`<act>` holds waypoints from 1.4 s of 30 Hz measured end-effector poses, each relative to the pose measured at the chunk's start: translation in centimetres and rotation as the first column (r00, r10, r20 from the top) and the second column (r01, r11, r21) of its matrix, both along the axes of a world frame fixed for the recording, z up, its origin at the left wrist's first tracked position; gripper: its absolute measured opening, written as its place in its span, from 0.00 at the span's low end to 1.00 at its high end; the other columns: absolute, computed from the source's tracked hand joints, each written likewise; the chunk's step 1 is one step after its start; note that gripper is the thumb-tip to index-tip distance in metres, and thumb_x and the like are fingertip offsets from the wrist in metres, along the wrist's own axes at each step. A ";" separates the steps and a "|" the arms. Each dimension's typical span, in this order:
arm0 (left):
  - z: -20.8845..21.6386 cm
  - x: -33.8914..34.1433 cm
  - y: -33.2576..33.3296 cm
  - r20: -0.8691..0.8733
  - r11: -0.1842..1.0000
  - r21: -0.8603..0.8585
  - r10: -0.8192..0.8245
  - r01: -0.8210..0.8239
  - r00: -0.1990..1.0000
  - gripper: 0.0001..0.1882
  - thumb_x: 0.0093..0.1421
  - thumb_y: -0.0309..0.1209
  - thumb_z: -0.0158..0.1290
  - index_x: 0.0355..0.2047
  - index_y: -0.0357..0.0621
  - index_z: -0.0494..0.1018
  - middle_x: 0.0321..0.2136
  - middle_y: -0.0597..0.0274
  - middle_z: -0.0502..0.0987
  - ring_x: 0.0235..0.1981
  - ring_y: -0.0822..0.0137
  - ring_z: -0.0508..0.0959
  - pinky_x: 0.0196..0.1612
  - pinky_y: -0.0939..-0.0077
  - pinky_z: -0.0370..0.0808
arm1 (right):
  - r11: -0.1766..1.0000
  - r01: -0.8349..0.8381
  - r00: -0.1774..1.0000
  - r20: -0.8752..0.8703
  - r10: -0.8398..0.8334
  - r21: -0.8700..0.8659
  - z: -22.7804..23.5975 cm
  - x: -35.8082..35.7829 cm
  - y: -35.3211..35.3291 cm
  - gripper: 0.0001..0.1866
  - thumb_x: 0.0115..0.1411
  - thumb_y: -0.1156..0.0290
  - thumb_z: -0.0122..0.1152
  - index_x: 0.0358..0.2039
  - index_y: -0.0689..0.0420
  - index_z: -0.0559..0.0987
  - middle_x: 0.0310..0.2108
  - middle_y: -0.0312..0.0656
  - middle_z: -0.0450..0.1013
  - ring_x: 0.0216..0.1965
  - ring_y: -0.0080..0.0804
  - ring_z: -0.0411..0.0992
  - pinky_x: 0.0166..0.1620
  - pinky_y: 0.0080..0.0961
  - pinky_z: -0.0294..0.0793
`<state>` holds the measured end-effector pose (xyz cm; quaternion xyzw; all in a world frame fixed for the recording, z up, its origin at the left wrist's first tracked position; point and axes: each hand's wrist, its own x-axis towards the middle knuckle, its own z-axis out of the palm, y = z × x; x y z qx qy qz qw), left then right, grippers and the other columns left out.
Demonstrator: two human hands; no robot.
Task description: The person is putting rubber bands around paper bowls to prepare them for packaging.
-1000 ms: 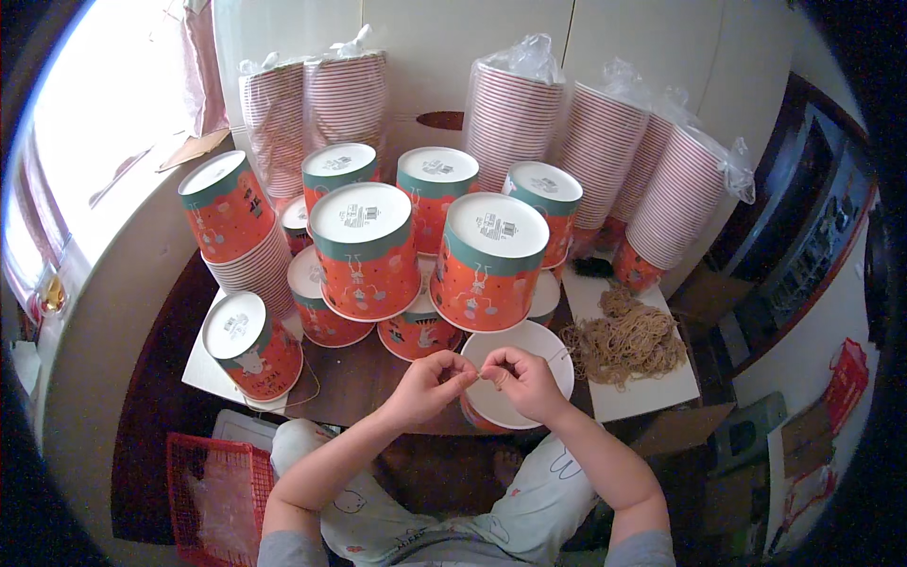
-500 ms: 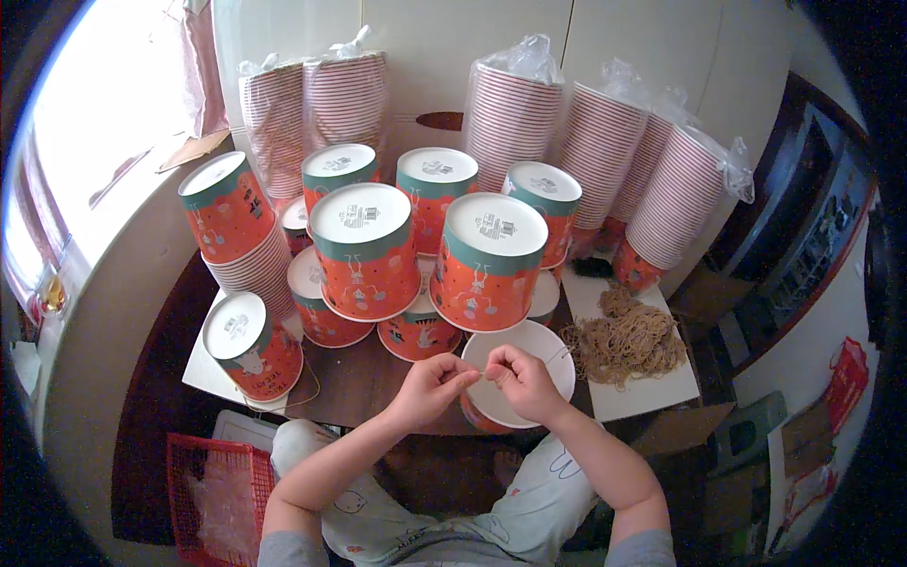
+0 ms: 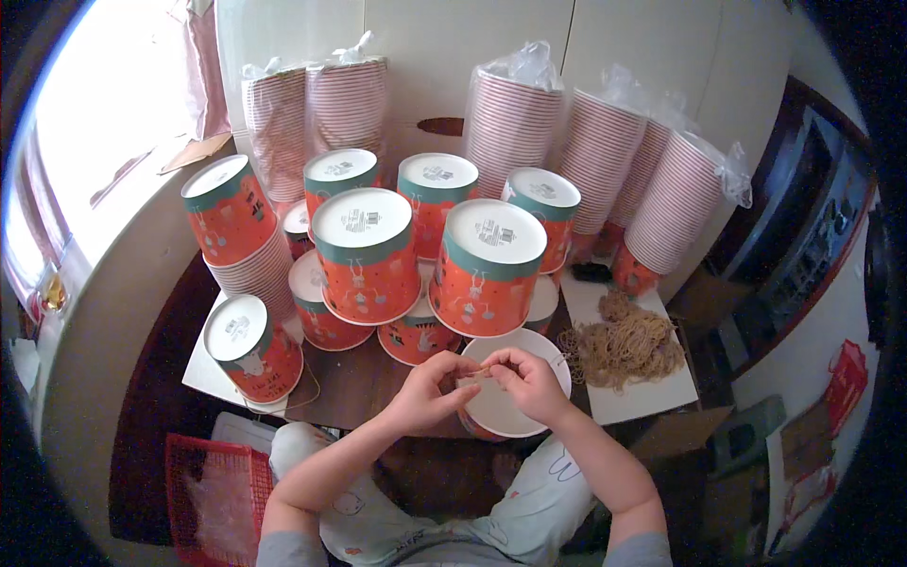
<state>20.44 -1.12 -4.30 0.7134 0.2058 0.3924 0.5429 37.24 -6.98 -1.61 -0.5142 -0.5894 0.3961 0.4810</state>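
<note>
While the right hand [image 3: 529, 389] pinches a thin tan twine strand [image 3: 482, 371] between thumb and fingertips, the left hand [image 3: 433, 390] meets it from the other side, forefinger close to the strand and thumb standing apart; whether its other fingers clamp the twine cannot be told. Both hands are poised above a mouth-up paper bucket [image 3: 510, 418], set at the front edge of the tabletop [image 3: 354, 383], right of its middle. Good handling here would seem to call for a firm right pinch, light tension, and small movements of the left fingertips. Behind stand upturned orange buckets [image 3: 487, 285]; a tangled twine heap [image 3: 624, 350] covers part of the right end, where strands drawn singly should snag less. Plastic-wrapped bucket stacks [image 3: 515, 123] stand toward the back edge.
</note>
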 end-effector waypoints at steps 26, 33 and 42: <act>1.9 -0.9 1.7 -0.233 0.873 0.478 0.021 0.096 0.972 0.04 0.46 0.27 0.55 0.23 0.44 0.71 0.28 0.63 0.67 0.34 0.63 0.66 0.40 0.72 0.64 | 0.955 0.138 0.921 -0.390 -0.026 0.263 1.5 -0.2 -0.5 0.09 0.53 0.81 0.50 0.32 0.55 0.63 0.27 0.35 0.66 0.30 0.20 0.65 0.38 0.17 0.64; 0.8 -1.0 2.4 -0.266 0.880 0.454 -0.018 0.142 0.964 0.06 0.46 0.29 0.55 0.22 0.43 0.70 0.28 0.62 0.67 0.34 0.63 0.66 0.41 0.72 0.63 | 0.876 0.259 0.797 -0.603 0.044 0.406 1.4 1.6 0.2 0.07 0.54 0.78 0.49 0.33 0.55 0.64 0.26 0.36 0.65 0.30 0.24 0.63 0.39 0.20 0.60; 0.6 -0.8 2.2 -0.237 0.915 0.385 -0.031 0.124 0.971 0.04 0.47 0.28 0.54 0.22 0.42 0.71 0.26 0.62 0.70 0.34 0.64 0.69 0.40 0.72 0.65 | 0.906 0.218 0.797 -0.602 0.049 0.362 1.4 2.3 -0.2 0.06 0.55 0.77 0.49 0.33 0.55 0.65 0.26 0.36 0.66 0.30 0.24 0.65 0.38 0.22 0.64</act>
